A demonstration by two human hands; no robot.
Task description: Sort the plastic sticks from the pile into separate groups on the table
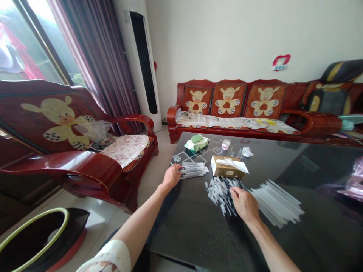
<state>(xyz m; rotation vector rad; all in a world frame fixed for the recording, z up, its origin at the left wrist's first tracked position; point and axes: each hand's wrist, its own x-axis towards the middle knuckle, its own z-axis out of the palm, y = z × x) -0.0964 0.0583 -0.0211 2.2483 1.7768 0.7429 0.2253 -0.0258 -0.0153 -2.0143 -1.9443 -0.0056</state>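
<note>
your left hand at whitish tubes, right hand by a messy parts pile, tissue box just behind, dark desk

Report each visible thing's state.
Tube row: flat, left hand at one end
Short pieces: loosely heaped, right hand at heap
Long tubes: lying roughly parallel
Tissue box: open, tissue sticking out
Wipes pack: lid looks shut
Small cup: upright
White wad: crumpled
Bin: open
Curtain: drawn aside
</note>
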